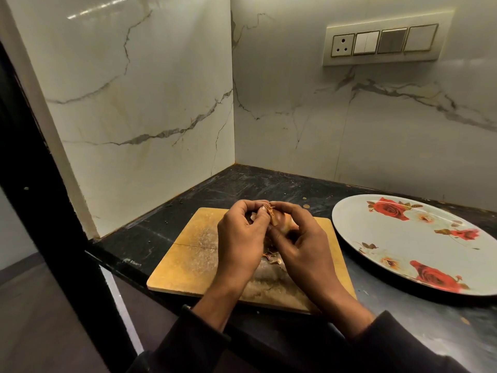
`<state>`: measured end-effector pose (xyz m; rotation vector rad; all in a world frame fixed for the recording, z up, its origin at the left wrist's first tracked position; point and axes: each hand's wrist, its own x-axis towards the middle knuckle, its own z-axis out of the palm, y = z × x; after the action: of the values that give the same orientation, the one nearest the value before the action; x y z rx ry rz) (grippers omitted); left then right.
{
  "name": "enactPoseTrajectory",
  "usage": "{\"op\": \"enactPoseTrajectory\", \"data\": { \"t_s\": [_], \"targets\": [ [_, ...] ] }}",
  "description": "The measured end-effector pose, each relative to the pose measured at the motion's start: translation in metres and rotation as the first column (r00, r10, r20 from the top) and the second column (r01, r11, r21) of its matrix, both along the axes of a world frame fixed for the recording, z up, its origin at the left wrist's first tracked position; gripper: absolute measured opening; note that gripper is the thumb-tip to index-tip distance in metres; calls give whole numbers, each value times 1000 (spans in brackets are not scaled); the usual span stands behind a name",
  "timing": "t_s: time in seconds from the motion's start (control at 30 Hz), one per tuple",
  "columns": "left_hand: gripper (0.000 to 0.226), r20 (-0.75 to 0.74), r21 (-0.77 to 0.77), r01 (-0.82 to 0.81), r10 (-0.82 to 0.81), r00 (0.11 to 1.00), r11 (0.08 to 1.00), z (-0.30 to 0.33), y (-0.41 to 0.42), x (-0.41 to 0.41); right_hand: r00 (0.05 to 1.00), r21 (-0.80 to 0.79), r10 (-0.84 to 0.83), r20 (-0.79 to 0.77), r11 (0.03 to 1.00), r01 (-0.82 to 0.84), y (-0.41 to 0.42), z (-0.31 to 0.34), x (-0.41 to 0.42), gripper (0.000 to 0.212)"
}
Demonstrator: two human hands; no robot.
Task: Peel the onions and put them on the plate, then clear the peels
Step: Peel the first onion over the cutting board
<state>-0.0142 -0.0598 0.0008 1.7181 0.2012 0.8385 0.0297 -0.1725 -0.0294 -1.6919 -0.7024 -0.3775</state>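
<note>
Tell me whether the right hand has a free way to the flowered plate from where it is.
Probably yes. The right hand grips the onion over the cutting board; the plate lies just to its right with nothing between.

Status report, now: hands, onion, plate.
Left hand and right hand both grip the onion above the cutting board. Peel scraps on board. Plate bare, path unobstructed.

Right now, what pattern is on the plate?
Red roses with paler blooms and brown leaves on a white plate, seen in the head view.
</note>
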Motion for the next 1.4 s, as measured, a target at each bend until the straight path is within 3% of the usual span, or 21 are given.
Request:
{"op": "enactPoseTrajectory", "data": {
  "t_s": [0.17,0.53,0.77,0.9,1.1,1.4],
  "targets": [
    [11,2,-78,22,-22,1000,997,0,-2,1,1000,-17,7,16,1000,-6,0,3,-3,38],
    [11,-30,117,77,-74,997,990,19,15,-13,999,-6,-11,52,1000,11,1,14,-12,39],
    [7,-75,293,75,-55,996,953,14,18,-15,995,193,43,-89,981,-25,-3,16,-9,16],
    [10,-80,274,79,-59,995,958,9,14,-16,992,229,35,-121,973,-6,-3,14,-9,14],
    [8,-95,247,76,-54,994,966,4,6,-11,994,86,-91,-60,992,95,2,11,-9,25],
    [9,-222,109,21,4,975,994,-19,8,-3,989,-99,-116,-90,989,107,4,8,-12,34]
  ]
}}
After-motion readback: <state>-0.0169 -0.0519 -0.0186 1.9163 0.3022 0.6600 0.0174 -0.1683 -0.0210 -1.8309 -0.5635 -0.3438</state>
